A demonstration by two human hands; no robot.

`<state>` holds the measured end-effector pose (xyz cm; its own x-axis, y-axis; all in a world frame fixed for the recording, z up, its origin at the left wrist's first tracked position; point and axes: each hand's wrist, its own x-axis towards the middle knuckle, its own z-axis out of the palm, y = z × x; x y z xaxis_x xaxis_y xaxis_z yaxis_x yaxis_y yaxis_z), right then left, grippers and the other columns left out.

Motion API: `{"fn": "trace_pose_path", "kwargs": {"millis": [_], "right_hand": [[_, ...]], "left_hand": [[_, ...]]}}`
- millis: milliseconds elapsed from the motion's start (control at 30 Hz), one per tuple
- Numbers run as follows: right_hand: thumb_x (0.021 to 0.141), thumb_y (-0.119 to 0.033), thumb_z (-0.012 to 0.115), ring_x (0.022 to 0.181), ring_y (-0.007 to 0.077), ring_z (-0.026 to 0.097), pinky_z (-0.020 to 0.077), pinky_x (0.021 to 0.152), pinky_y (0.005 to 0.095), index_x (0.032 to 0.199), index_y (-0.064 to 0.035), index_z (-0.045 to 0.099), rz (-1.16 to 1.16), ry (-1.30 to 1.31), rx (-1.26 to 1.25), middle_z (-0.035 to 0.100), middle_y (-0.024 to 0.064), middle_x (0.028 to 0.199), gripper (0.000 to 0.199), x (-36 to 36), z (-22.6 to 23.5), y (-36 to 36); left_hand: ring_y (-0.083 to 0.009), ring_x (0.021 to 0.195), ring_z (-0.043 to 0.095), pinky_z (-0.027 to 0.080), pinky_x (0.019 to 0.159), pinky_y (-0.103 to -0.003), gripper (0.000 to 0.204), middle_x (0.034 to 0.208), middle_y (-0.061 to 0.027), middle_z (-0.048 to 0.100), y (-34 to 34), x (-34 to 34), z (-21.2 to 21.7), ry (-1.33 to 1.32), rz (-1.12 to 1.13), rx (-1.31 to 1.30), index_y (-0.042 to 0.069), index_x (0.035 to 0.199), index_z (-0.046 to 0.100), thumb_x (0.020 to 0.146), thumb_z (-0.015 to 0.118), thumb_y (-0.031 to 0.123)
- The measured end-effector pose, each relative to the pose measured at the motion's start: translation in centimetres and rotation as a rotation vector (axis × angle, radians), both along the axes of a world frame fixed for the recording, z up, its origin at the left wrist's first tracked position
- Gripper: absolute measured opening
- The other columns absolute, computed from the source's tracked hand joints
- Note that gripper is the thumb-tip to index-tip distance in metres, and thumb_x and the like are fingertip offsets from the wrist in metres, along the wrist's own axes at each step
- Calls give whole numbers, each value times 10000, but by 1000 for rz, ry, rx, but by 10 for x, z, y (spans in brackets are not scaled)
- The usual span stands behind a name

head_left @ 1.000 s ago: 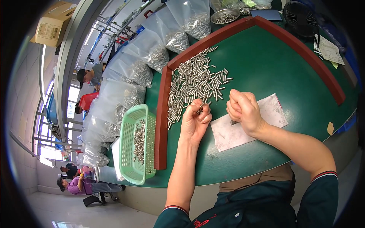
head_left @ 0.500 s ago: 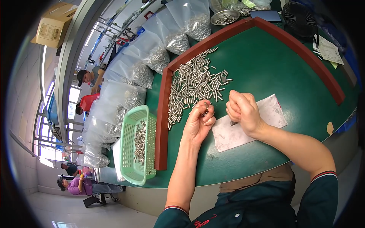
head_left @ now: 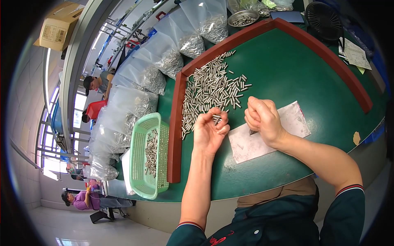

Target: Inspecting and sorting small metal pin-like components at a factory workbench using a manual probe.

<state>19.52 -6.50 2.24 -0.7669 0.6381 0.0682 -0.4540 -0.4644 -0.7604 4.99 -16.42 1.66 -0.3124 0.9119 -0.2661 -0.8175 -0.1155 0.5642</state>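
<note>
My left hand (head_left: pixel 210 134), palm up with curled fingers, holds a few short metal pins (head_left: pixel 216 119) at the fingertips. It is just in front of a loose pile of the same silvery pins (head_left: pixel 213 84) on the green table. To its right, my right hand (head_left: pixel 264 123) is closed in a fist above a smudged white cloth (head_left: pixel 262 146). A small dark pointed tip (head_left: pixel 252 132) sticks out below that fist; the rest of the object is hidden in the fingers.
A dark red rail (head_left: pixel 175 135) borders the green tabletop (head_left: pixel 271 61). Beyond it stand a light green basket (head_left: pixel 141 186) of pins and several clear bags (head_left: pixel 166 57) of pins. A metal bowl (head_left: pixel 243 19) and a black fan (head_left: pixel 323 20) are at the back. Other people are farther left.
My left hand has shifted slightly left and its fingers have opened a little, showing the pins at the fingertips. My right hand has stayed in place.
</note>
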Motion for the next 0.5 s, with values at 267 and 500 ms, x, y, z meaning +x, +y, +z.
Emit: {"fn": "trace_pose_path", "kwargs": {"millis": [267, 500], "right_hand": [[906, -233, 356, 375, 57, 186, 144, 367, 233, 507, -117, 246, 9, -19, 22, 255, -29, 416, 431, 0, -1, 0], [886, -222, 365, 377, 49, 199, 155, 359, 233, 512, -112, 242, 32, -7, 17, 254, -33, 428, 409, 0, 1, 0]], "left_hand": [[-214, 704, 511, 412, 648, -330, 185, 769, -98, 526, -62, -47, 64, 1897, 1344, -617, -21, 909, 518, 890, 373, 91], [-283, 995, 489, 358, 848, -409, 262, 1017, -114, 545, -106, -82, 43, 2218, 1100, -1249, 61, 980, 583, 759, 610, 198]]}}
